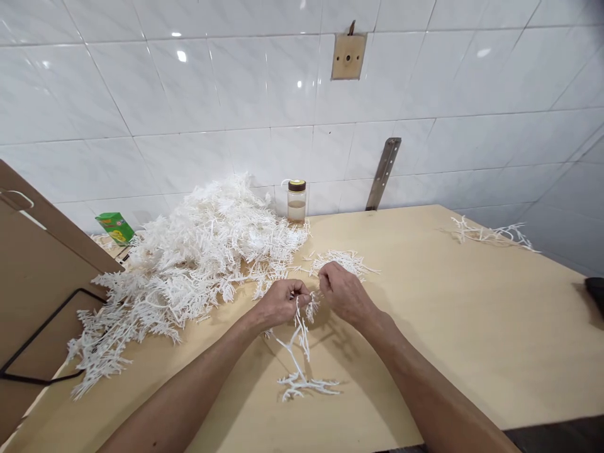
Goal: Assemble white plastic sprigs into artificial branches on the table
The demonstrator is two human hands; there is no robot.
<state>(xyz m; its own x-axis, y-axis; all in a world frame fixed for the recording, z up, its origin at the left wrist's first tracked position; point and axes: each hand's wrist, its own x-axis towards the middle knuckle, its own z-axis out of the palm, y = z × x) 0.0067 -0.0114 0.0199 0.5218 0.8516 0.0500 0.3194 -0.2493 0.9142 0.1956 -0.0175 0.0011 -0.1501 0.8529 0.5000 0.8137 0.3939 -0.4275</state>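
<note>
My left hand (283, 302) is pinched on a white branching plastic sprig (295, 358), whose lower twigs hang down above the table. Close beside it, my right hand (342, 289) has its fingers pressed together near the top of the same sprig; what lies between those fingertips is too small to make out. Just behind my hands is a small heap of loose white twig pieces (346, 261). To the left rises a large pile of white branching sprigs (202, 245).
A lidded jar of liquid (297, 204) stands by the tiled wall, left of a metal bracket (383, 176). At the left are a green box (116, 228), a cardboard box (42, 283) and a black wire frame (42, 381). Another white sprig (493, 234) lies far right.
</note>
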